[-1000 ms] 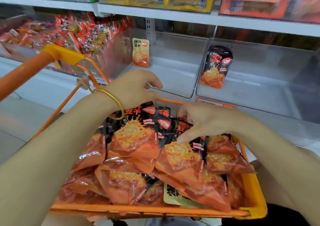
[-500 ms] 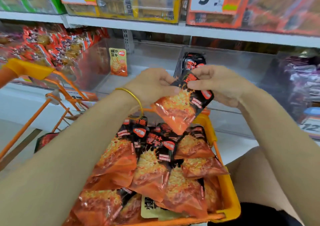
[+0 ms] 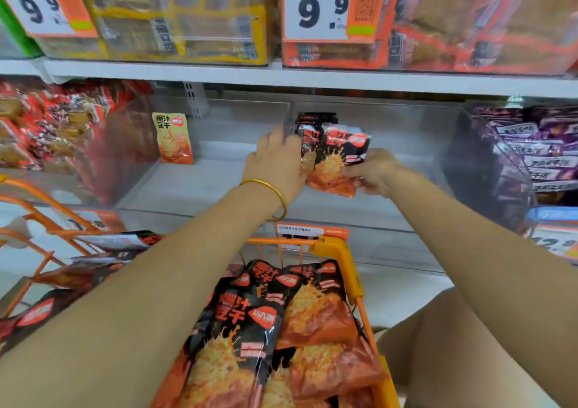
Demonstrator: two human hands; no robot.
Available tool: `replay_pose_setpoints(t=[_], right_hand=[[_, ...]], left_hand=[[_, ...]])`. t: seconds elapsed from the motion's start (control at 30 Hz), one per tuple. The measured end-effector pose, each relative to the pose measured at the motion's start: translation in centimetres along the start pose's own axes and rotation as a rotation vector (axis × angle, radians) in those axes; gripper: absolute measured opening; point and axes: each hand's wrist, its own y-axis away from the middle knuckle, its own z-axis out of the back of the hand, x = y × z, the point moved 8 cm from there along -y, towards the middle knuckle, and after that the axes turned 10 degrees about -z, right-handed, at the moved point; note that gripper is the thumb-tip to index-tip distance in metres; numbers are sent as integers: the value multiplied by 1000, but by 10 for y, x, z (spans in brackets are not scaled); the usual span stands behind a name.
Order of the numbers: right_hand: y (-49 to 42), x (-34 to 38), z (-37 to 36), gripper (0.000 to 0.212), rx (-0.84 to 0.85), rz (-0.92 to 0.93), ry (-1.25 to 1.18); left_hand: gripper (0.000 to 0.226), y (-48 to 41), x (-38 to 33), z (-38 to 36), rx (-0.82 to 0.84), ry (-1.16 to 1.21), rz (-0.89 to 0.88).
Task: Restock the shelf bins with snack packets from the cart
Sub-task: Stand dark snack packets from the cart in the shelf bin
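Observation:
Both hands reach into a clear shelf bin [image 3: 391, 210] with a black-and-orange snack packet [image 3: 339, 160] held upright between them. My left hand [image 3: 278, 163] grips its left edge, my right hand [image 3: 373, 171] pinches its lower right corner. Another black packet [image 3: 312, 120] stands right behind it against the bin's left wall. Below, the orange cart [image 3: 347, 267] holds several more of the same packets [image 3: 250, 339].
The neighbouring clear bin [image 3: 194, 185] on the left holds one yellow-orange packet [image 3: 173, 137]. Red packets [image 3: 53, 132] fill the far-left bin, purple ones [image 3: 538, 154] the right bin. An upper shelf [image 3: 281, 77] with price tags [image 3: 319, 4] hangs overhead.
Both hands have carried the packet from above the cart forward into the shelf bin, setting it in front of the packet standing there. The view has tilted upward.

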Motion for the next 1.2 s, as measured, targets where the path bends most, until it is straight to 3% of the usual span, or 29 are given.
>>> replay_pose_setpoints(t=[0.1,0.2,0.43,0.77,0.93,1.03,1.1,1.2], right_hand=[[-28,5,-19,18,-98,48,154],[-40,19,-28,23,-259,146,309],[-51,34,-43,27,-385,192,354],[-59,15,-50,50,-218,-1,37],[-52,14,-40,55,-267,-2,48],[-17,33,-26,42,-283,143,154],[33,46,-23,33,-181,302,295],[120,27,-36,13,198,403,440]], left_hand=[[54,3,1,-16,129,-75,-32],[50,4,3,-17,151,-66,-48],[44,5,3,-18,158,-13,-56],[38,5,2,-12,122,56,-77],[39,16,-8,10,-26,30,-173],[28,32,-15,26,-137,152,-260],[22,44,-19,24,-94,233,-309],[16,57,-20,15,46,244,-316]])
